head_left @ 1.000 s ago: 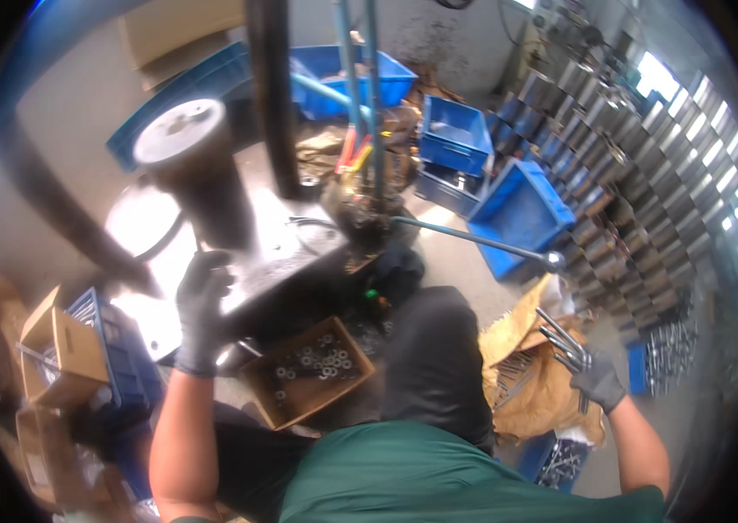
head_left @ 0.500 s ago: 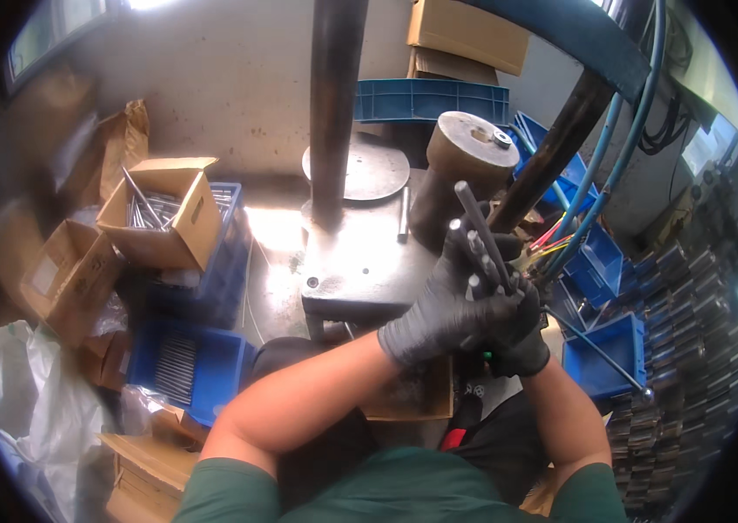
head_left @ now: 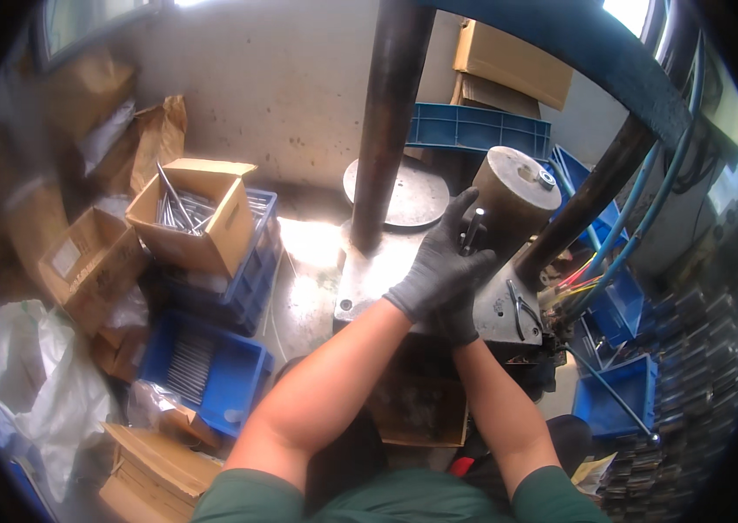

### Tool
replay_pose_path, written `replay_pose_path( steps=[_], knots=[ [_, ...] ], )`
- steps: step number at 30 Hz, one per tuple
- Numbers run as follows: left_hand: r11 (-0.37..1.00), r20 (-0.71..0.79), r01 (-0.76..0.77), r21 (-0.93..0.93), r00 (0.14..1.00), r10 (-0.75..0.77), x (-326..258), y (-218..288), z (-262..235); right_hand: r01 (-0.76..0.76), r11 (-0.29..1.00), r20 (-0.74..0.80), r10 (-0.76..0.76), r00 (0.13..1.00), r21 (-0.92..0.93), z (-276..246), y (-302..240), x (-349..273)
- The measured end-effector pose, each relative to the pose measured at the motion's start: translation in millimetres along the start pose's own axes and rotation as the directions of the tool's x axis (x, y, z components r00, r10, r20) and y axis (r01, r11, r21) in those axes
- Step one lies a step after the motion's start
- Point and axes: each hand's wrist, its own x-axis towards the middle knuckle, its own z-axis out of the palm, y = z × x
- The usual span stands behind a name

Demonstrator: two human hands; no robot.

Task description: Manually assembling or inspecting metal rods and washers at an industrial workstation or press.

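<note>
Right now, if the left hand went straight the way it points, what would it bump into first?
Probably the big metal cylinder, beyond the left hand in the picture, though depth is unclear.

Gloves (head_left: 439,272) dark grey; sleeves (head_left: 251,497) green; tray (head_left: 245,379) blue; sack (head_left: 42,375) white.

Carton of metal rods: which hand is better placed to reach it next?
Likely the left hand: it's nearer the carton, which stands off to your left. The right hand is farther across, partly hidden behind the left.
</note>
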Motion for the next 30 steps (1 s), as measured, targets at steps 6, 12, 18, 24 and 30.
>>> replay_pose_path(
  steps=[6,12,18,24,30],
  knots=[
    [0.966,0.075,0.096,-0.242,0.994,-0.08,-2,-13,-13,0.196,-0.183,0.236,-0.232,0.944,-0.964,9,18,-7],
    [0.94,0.008,-0.097,-0.326,0.994,0.106,-5,-16,-13,0.146,0.63,0.069,-0.145,0.987,-0.763,21,14,-5],
    [0.938,-0.057,-0.21,-0.275,0.978,0.202,-4,-11,-8,-0.017,0.998,0.006,0.017,1.0,0.053,-6,9,-7],
    [0.896,0.056,0.014,-0.444,0.998,0.012,-7,-31,-15,0.127,0.936,-0.04,-0.148,0.988,-0.328,-31,14,-1],
    [0.842,-0.043,-0.076,-0.534,0.997,0.063,-6,-32,-17,0.057,-0.971,0.583,0.185,0.791,0.23,-1,12,-8]
  ],
)
